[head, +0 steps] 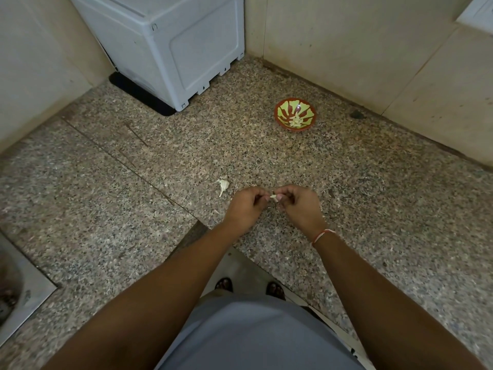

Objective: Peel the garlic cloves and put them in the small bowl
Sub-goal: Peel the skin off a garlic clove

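Left hand (246,206) and right hand (298,202) are pinching one garlic clove (273,196) between them, working skin loose above worktop (160,169); small bowl (295,114) is waiting beyond.

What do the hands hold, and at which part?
Both hands, left hand and right hand, pinch one garlic clove between fingertips, one hand at each end.

The location was a home kitchen: a speckled granite bench (346,209) met tiled walls (360,44), with a steel sink (24,297) inset and a white appliance (165,41) on it.
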